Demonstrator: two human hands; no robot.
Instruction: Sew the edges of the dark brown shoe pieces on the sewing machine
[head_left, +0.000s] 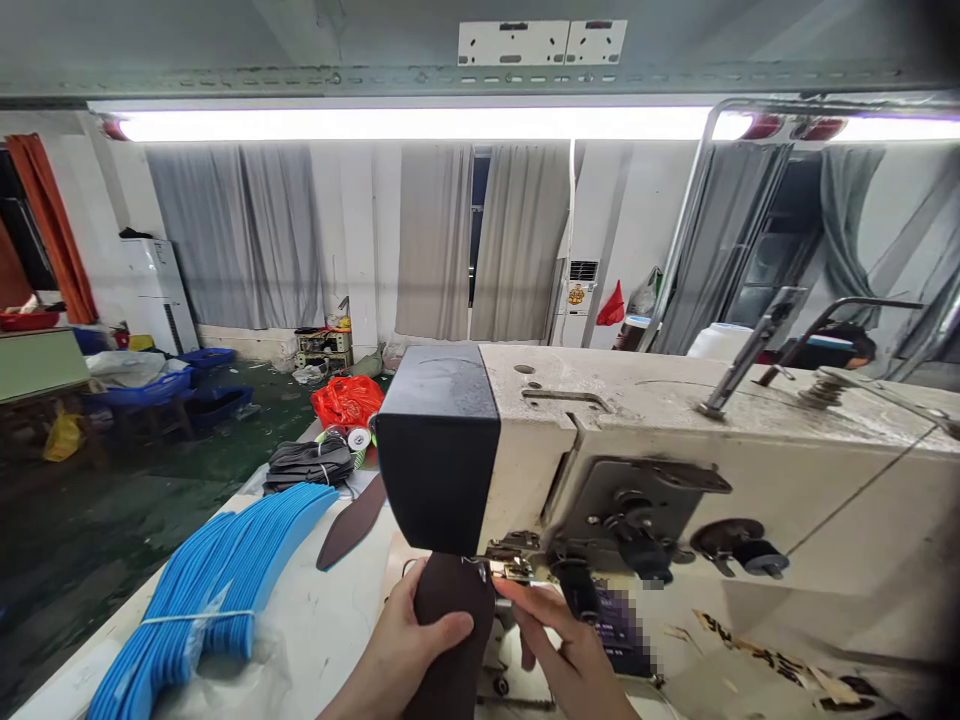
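A dark brown shoe-sole-shaped piece [450, 640] lies under the head of a sewing machine [442, 450], its rounded far end at the presser foot [511, 570]. My left hand [412, 640] grips the piece along its left edge, thumb on top and fingers beneath. My right hand [559, 640] is just right of the presser foot, its index fingertip at the piece's right edge. The other right fingers curl under, and what they hold, if anything, is hidden. The needle cannot be made out clearly.
On the left of the white table are a tied stack of blue sole-shaped pieces [217, 590], another brown piece [352, 525], a black bundle [309, 466] and a red plastic bag [346, 402]. The machine's arm [712, 400] fills the right. A lit tube [420, 124] hangs above.
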